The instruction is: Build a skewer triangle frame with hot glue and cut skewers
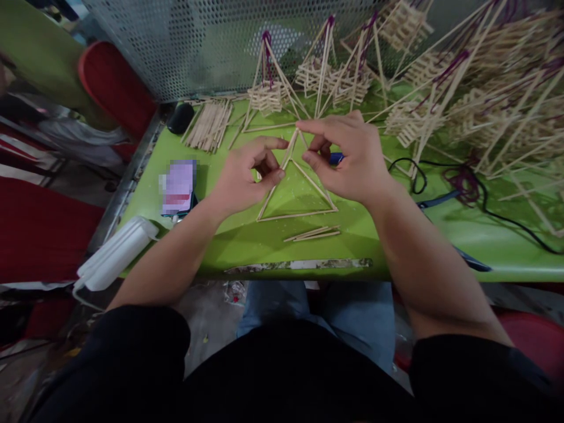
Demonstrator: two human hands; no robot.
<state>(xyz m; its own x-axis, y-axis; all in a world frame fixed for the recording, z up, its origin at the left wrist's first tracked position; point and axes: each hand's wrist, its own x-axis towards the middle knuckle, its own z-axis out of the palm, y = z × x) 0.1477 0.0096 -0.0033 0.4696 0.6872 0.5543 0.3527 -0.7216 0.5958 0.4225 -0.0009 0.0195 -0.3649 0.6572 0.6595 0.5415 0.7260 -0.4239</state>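
Observation:
On the green table stands a small pyramid-like frame of thin wooden sticks (297, 215), its base a triangle and its tip raised between my hands. My left hand (253, 173) has thumb and index finger closed on the sticks of the frame's left side. With its index fingertip my right hand (346, 150) touches the tip, while its thumb is close by the right-hand stick, fingers curled. Something blue (336, 158) shows beneath that hand. Several loose sticks (312, 234) lie in front of the frame's base.
Finished-looking stick pyramids with purple string (267, 70) crowd the back and right. A stick pile (209, 126), black rounded object (180, 117), phone (178, 185) and white device (118, 252) are left. Rightward lie a black cord (506, 214) and a dark-handled tool (440, 200).

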